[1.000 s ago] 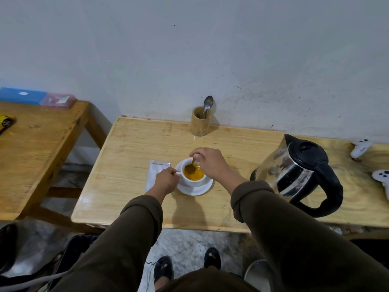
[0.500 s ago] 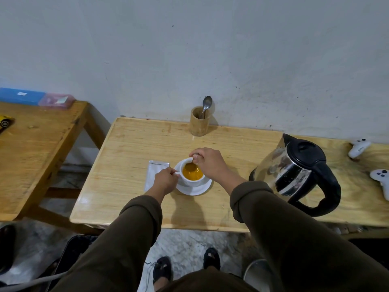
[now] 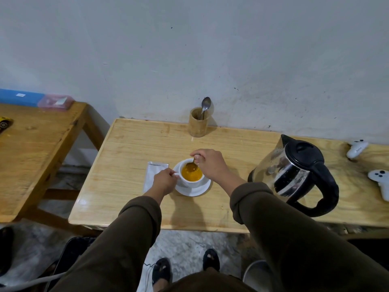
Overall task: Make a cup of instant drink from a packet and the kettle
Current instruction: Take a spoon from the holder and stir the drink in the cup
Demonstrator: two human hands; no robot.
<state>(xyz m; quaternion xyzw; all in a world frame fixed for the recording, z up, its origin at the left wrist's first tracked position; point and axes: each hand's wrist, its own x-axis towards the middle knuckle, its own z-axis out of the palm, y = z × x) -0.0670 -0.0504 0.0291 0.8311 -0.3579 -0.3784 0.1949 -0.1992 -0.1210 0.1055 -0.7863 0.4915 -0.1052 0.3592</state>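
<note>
The left hand (image 3: 163, 181) pinches the cup (image 3: 190, 177) handle to steady it on its saucer (image 3: 192, 191) mid-table while the right hand (image 3: 208, 163) grips a spoon (image 3: 191, 165), apparently stirring the orange drink.

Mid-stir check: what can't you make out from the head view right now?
- Cup handle: hidden inside the left hand.
- Spoon handle: covered by the right hand.
- Packet: near end under the left hand; print too small.
- Kettle water level: lost in reflections.
</note>
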